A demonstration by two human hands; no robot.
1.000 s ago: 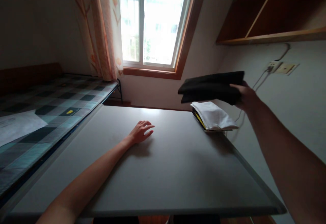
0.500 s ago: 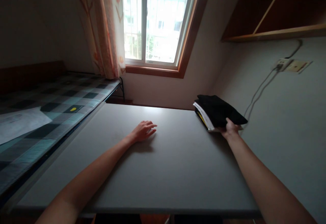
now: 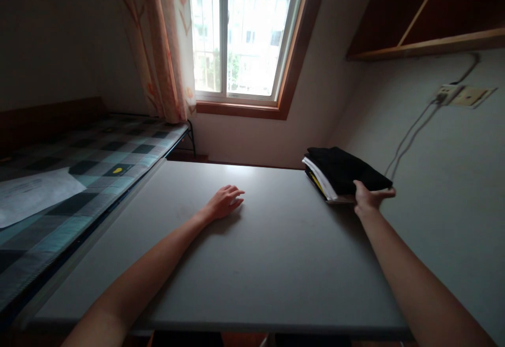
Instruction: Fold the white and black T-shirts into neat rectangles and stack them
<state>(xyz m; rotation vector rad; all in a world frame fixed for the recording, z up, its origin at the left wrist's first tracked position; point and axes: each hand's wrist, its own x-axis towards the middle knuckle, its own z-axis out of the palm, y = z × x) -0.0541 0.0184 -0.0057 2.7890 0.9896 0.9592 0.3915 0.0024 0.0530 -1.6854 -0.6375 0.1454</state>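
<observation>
At the far right of the grey table [image 3: 260, 263] lies a stack of folded cloth [image 3: 343, 171], black on top, with white layers and a bit of yellow showing at its left side. My right hand [image 3: 369, 197] is at the stack's near right corner. Its thumb rests against the black edge, while the fingers stretch out to the right, past the stack. My left hand [image 3: 225, 201] rests around the middle of the table, fingers apart and loosely bent, holding nothing.
On the left stands a bed with a checked mattress [image 3: 130, 144] and a white paper sheet [image 3: 37, 194] on it. A window [image 3: 252, 37] with a curtain [image 3: 165, 58] is ahead. A wooden shelf [image 3: 430, 47] and a socket with cables [image 3: 450, 94] are on the right wall.
My right hand has loosened from the cloth stack; its fingers have come out from under the edge and now extend to the right. My left hand has barely moved.
</observation>
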